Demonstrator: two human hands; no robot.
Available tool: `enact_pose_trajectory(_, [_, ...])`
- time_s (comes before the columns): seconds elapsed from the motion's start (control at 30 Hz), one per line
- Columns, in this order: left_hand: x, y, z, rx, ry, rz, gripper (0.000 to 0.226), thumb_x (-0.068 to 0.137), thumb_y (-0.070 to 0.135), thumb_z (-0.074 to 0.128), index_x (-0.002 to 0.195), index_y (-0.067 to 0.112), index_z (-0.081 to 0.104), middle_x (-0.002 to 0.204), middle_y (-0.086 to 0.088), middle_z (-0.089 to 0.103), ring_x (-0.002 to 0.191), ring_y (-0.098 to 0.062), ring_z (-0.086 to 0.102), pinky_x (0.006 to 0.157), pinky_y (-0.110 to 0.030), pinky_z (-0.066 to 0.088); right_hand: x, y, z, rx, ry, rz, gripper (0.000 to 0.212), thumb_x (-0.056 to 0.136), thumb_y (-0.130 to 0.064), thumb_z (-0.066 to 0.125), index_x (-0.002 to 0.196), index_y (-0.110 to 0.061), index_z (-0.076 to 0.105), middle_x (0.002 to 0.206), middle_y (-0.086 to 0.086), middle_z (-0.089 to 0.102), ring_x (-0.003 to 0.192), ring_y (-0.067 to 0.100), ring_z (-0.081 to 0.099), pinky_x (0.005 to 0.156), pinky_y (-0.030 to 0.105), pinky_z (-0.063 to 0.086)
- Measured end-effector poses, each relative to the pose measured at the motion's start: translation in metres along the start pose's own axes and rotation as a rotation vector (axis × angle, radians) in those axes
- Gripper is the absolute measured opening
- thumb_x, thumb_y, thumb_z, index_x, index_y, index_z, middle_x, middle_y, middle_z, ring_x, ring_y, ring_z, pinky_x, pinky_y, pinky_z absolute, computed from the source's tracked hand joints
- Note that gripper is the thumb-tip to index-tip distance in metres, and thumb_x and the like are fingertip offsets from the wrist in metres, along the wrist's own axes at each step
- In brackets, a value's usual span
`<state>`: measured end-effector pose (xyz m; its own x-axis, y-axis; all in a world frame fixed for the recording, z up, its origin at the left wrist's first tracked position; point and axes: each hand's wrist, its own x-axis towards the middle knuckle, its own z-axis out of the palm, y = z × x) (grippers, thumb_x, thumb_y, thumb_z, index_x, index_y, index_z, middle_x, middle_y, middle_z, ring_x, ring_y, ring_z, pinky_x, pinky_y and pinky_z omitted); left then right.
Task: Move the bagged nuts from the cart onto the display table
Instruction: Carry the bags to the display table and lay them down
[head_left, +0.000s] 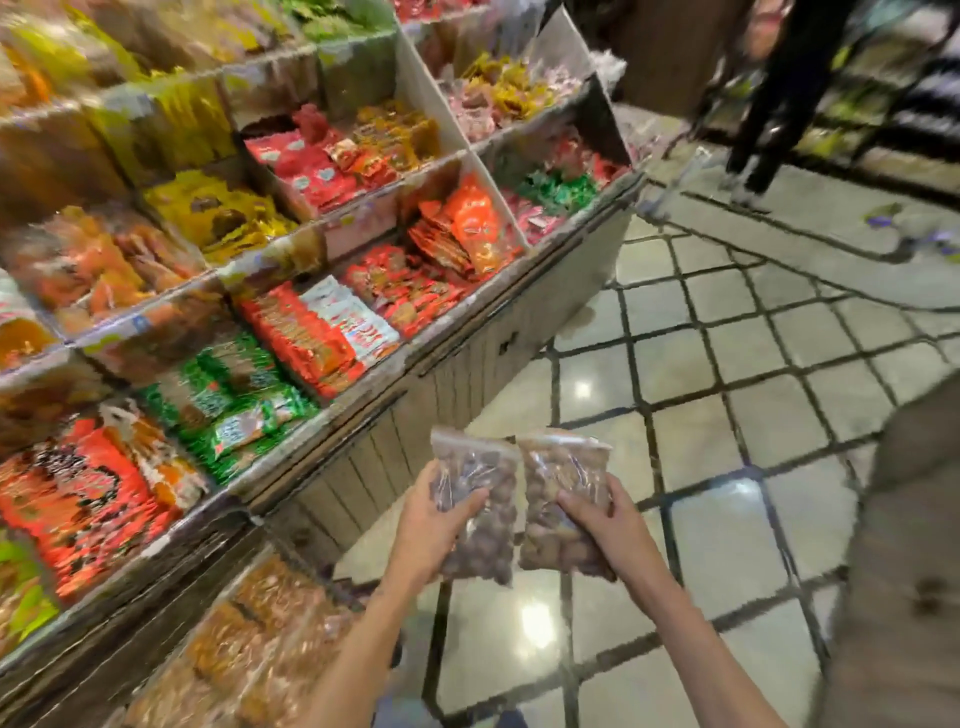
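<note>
While blurred, each hand (434, 525) (605, 519) holds one of two nut bags (480, 519) (561, 499).

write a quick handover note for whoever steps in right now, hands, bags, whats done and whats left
Left hand grips a clear bag of dark nuts. Right hand grips a second bag of lighter nuts.
Both bags are held above the tiled floor, beside the display table, not over it.
Done: two bags picked up.
Left: set both on the display table; the frame is too blurred to pick a compartment. More bagged goods lie at lower left.
</note>
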<state>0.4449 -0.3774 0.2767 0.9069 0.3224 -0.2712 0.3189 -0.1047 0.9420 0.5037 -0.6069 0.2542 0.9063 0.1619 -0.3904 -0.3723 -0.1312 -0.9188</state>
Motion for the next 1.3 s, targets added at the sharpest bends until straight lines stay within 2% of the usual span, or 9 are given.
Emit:
enact_pose_trajectory(0.17, [0.056,0.036,0.086,0.032,-0.163,0.076,0.041,0.089,0.019,0.083,0.121,0.026,0.06,0.107,0.016,0.071,0.096,0.008,0.07,0.074,-0.005,0.051,0.025,-0.008,-0.086,0.104,0.153,-0.018,0.061,0.081,-0.041,0.089,0.136,-0.03,0.063,0.123,0.002,0.079,0.105,0.019,0.08,0.081,0.034,0.065])
enact_pose_trajectory(0.27, [0.095,0.057,0.141,0.065,-0.266,0.112,0.038,0.09,0.018,0.082,0.122,0.019,0.062,0.107,0.012,0.073,0.098,0.004,0.071,0.075,-0.005,0.049,0.043,-0.013,-0.133,0.134,0.251,-0.04,0.05,0.09,-0.028,0.084,0.135,-0.025,0.064,0.12,0.002,0.08,0.106,0.021,0.079,0.082,0.033,0.065])
enact_pose_trajectory(0.53, [0.214,0.118,0.297,0.063,-0.583,0.182,0.03,0.092,0.023,0.079,0.117,0.023,0.063,0.106,0.004,0.076,0.087,0.009,0.072,0.068,-0.008,0.053,0.117,-0.037,-0.252,0.2,0.533,-0.022,0.049,0.089,-0.031,0.086,0.13,-0.029,0.061,0.122,0.001,0.077,0.099,0.012,0.079,0.072,0.019,0.061])
enact_pose_trajectory(0.63, [0.26,0.146,0.351,0.08,-0.669,0.185,0.035,0.091,0.029,0.08,0.121,0.026,0.063,0.108,0.006,0.075,0.092,0.005,0.073,0.068,-0.011,0.055,0.148,-0.048,-0.293,0.242,0.608,-0.003,0.062,0.083,-0.042,0.089,0.137,-0.033,0.058,0.127,-0.002,0.076,0.106,0.017,0.079,0.085,0.033,0.065])
enact_pose_trajectory(0.83, [0.351,0.194,0.461,0.128,-0.839,0.185,0.049,0.088,0.039,0.083,0.132,0.032,0.061,0.117,0.007,0.077,0.103,-0.01,0.076,0.089,-0.039,0.064,0.216,-0.08,-0.369,0.338,0.785,-0.001,0.091,0.061,-0.065,0.096,0.139,-0.035,0.059,0.126,-0.003,0.077,0.109,0.021,0.078,0.098,0.051,0.062])
enact_pose_trajectory(0.93, [0.388,0.214,0.516,0.131,-0.876,0.176,0.052,0.086,0.041,0.083,0.132,0.032,0.061,0.117,0.006,0.076,0.104,-0.014,0.076,0.09,-0.045,0.064,0.246,-0.094,-0.406,0.367,0.848,0.001,0.074,0.073,-0.052,0.094,0.137,-0.034,0.06,0.124,-0.002,0.078,0.107,0.02,0.079,0.099,0.052,0.062])
enact_pose_trajectory(1.1, [0.449,0.241,0.614,0.127,-0.894,0.167,0.046,0.088,0.034,0.082,0.129,0.028,0.061,0.117,0.005,0.075,0.107,-0.015,0.074,0.092,-0.039,0.062,0.309,-0.106,-0.481,0.374,0.897,-0.004,0.072,0.075,-0.051,0.091,0.137,-0.032,0.059,0.122,-0.002,0.079,0.105,0.02,0.08,0.099,0.053,0.062])
enact_pose_trajectory(1.2, [0.482,0.261,0.676,0.134,-0.887,0.2,0.041,0.09,0.035,0.081,0.122,0.036,0.056,0.115,0.012,0.07,0.103,-0.005,0.07,0.082,-0.021,0.056,0.355,-0.114,-0.537,0.4,0.894,-0.027,0.079,0.071,-0.055,0.092,0.139,-0.033,0.058,0.122,-0.001,0.079,0.104,0.02,0.08,0.095,0.051,0.064])
enact_pose_trajectory(1.3, [0.516,0.286,0.739,0.142,-0.873,0.194,0.042,0.09,0.037,0.08,0.124,0.032,0.056,0.116,0.012,0.069,0.105,-0.007,0.068,0.086,-0.024,0.056,0.398,-0.131,-0.595,0.419,0.893,-0.047,0.057,0.087,-0.034,0.085,0.137,-0.03,0.057,0.12,0.001,0.078,0.097,0.017,0.081,0.076,0.035,0.067])
